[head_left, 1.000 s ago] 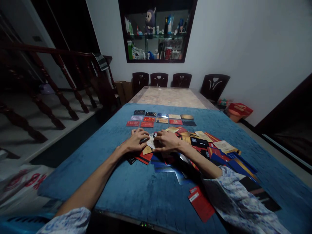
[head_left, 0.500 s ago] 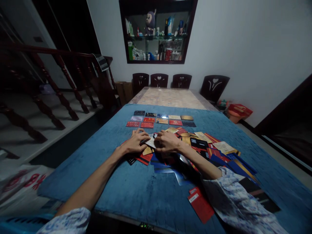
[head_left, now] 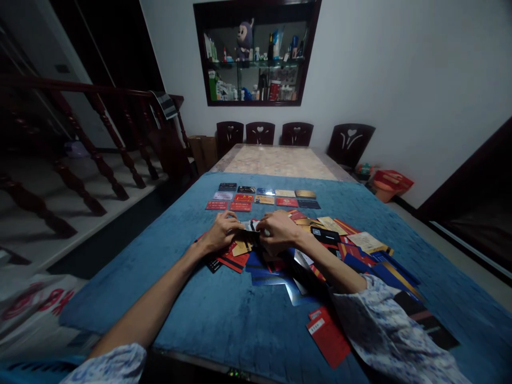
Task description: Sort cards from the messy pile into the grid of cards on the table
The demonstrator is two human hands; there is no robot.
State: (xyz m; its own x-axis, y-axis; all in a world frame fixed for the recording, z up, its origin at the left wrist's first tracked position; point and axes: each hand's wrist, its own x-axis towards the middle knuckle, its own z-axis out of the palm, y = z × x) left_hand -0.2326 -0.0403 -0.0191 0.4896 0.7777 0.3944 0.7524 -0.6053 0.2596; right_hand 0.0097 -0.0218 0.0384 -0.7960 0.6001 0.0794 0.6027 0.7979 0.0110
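Between my two hands is a thin whitish card [head_left: 250,226] with dark markings, tilted up over a pile of cards. My left hand [head_left: 224,230] is closed on its left edge, fingers bent. At its right end my right hand [head_left: 278,232] pinches it, the fingertips partly hidden behind the knuckles. Below my left hand lie an orange-red card [head_left: 232,261] and a yellow card [head_left: 241,247]. Blue sleeves [head_left: 266,274] spread under my right hand. Past my hands, bank cards such as a red card [head_left: 287,202] lie in neat rows.
A loose heap of card sleeves and folders, with a black card [head_left: 325,234] on it, covers the table's right side. Red sleeves [head_left: 330,338] lie near the front edge. Blue cloth [head_left: 176,298] covers the near table. Chairs [head_left: 260,133] stand at the far end.
The whitish card has tipped from lying flatter to a steeper angle between my hands. My right hand has turned and risen slightly. The laid-out rows stay as they were.
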